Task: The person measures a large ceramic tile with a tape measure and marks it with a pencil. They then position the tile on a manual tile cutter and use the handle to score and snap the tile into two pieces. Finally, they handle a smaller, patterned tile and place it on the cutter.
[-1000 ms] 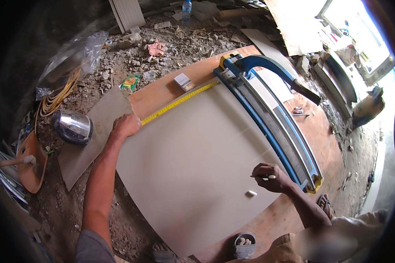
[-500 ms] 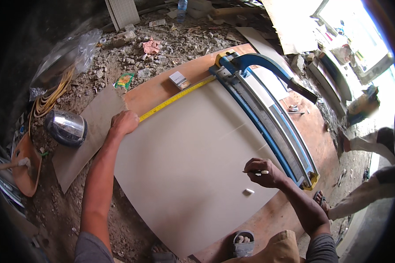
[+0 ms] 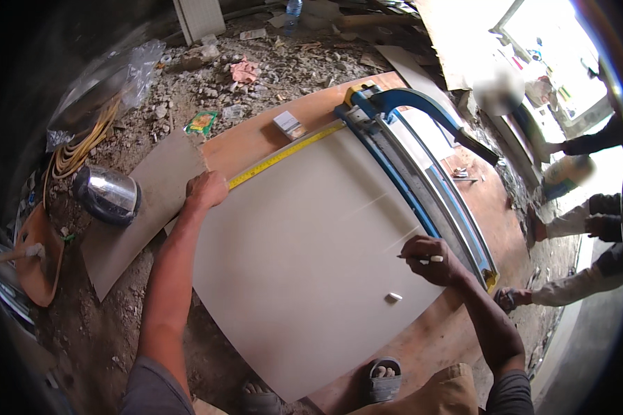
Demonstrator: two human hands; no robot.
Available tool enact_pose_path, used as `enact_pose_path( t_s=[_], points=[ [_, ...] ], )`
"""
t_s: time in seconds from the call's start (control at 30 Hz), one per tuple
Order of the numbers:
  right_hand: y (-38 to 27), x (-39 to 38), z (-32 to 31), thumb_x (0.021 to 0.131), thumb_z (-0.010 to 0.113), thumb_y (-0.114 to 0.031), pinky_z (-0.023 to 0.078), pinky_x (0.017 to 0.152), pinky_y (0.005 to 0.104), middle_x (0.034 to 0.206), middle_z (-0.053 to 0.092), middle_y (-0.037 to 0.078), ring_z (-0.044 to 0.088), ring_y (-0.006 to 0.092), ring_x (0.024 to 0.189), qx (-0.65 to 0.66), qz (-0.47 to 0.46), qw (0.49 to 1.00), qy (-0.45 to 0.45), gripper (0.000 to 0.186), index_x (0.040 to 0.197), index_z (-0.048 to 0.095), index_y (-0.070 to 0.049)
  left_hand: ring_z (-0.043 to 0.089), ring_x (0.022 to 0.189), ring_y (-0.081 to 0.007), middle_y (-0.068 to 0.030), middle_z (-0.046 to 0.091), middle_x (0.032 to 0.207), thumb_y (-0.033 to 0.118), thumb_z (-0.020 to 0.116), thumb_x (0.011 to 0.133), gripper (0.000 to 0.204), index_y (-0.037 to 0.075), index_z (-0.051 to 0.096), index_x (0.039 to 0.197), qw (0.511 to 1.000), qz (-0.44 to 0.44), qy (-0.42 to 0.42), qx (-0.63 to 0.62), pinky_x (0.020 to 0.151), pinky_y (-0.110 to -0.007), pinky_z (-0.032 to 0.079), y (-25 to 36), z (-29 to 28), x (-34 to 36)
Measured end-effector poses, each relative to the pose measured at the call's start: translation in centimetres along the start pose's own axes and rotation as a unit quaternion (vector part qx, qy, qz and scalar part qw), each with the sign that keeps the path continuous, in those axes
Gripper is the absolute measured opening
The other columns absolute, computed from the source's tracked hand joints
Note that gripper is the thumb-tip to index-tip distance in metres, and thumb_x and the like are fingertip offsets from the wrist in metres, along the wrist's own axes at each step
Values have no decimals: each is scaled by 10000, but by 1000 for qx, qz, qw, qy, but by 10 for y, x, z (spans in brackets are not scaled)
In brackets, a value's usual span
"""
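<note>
At the far left corner of the tile, the fingers of the left hand are closed on the tape measure; the grip presumably keeps the yellow strip taut and in line. Any case is hidden by the hand. Over the tile's right side, the fingers of the right hand are clamped on a marker, dark tip pointing left, apparently in a writing grip. Contact between tip and tile cannot be confirmed.

The tape lies along the tile's far edge and reaches the head of the blue tile cutter, probably so the edge guides it straight. The tile lies flat, its right side alongside the cutter. On it, near the right hand, lies 1 white cap, likely within easy reach. 2 pale streaks show near the cutter; whether marks or reflections, cannot tell.

Beneath is an orange-brown board, which appears to level the work over rough ground. 1 small box rests beyond the tape. Rubble spreads farther out.
</note>
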State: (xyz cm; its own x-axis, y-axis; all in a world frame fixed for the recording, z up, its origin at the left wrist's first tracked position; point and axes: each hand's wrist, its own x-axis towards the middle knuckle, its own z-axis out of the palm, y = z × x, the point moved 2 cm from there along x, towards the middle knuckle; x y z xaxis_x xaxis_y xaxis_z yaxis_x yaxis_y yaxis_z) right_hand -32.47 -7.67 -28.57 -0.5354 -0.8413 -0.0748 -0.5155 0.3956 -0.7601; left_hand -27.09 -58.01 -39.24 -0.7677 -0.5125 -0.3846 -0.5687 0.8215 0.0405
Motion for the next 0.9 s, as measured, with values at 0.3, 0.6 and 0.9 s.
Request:
enact_pose_path(
  t_s=[0.3,0.6,0.9],
  points=[
    [0,172,21,829,633,-46,503,685,266,858,660,62,604,107,776,221,70,966,112,137,941,678,20,644,1107,-350,-169,662,1207,212,530,863,365,81,681,1167,999,-2,-50,-21,931,-446,508,-6,-2,5],
    [15,276,119,938,647,-184,521,660,275,910,685,97,649,145,749,328,84,902,267,273,1106,650,31,679,973,-319,-167,701,1017,291,566,830,307,75,717,987,992,75,-52,-87,833,-419,527,-32,-1,16],
    [27,234,193,938,662,-241,513,687,280,826,659,67,621,132,722,510,78,814,267,279,1049,643,13,683,787,-293,-100,705,787,308,577,868,250,92,701,885,987,71,9,-142,751,-426,513,-10,-10,-4]
  ],
)
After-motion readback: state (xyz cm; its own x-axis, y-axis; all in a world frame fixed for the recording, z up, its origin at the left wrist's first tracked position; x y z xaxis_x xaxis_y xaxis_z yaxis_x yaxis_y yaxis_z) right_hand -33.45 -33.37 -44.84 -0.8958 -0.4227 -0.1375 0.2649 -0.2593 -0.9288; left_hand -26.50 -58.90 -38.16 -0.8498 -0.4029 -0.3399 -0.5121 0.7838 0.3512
